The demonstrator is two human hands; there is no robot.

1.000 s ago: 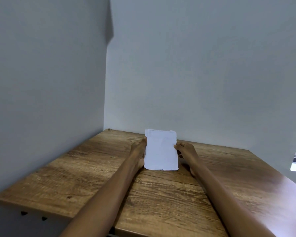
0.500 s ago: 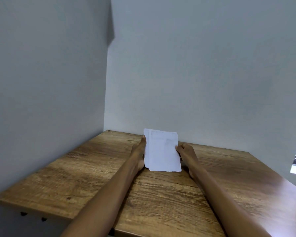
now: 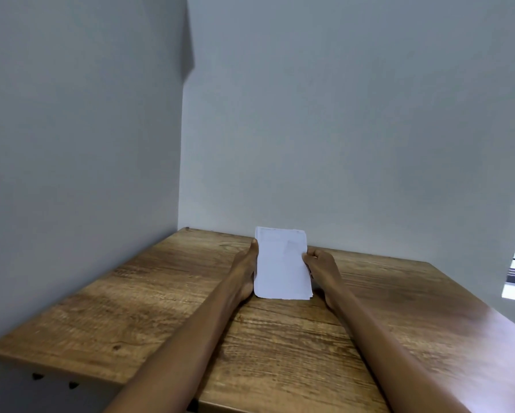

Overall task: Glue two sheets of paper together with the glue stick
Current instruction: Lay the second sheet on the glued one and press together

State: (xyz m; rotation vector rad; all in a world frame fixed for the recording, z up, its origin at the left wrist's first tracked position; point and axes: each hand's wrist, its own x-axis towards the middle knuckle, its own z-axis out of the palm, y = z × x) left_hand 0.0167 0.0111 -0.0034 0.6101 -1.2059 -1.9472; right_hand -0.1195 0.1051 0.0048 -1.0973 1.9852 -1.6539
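Holding: both hands are on the paper stack [image 3: 281,265] at the far middle of the wooden table [image 3: 137,296], close to the back wall [image 3: 339,114].
Left hand: the left hand [image 3: 246,271] lies along the stack's left edge, fingers stretched out and flat against it, thumb tip near the far corner; how much of it reaches beneath the paper I cannot tell.
Right hand: the right hand [image 3: 320,268] has its fingers curled at the right edge and looks to be pinching it about halfway along.
Paper: white, slightly fanned, with layered edges showing at the near right corner and along the far left side; it seems tilted up off the table, far end higher, though I cannot be sure.
Glue stick: not in view anywhere.
Stage, as I read it: squaring or separating sheets, gluing not yet begun.
Risk: the fanned layers suggest more than two sheets, so a loose pinch could lift extras or let the edges slide out of line.
Risk: too tight a squeeze from both sides could buckle or crease the thin paper.
Containers: none visible, so nothing to report inside any.
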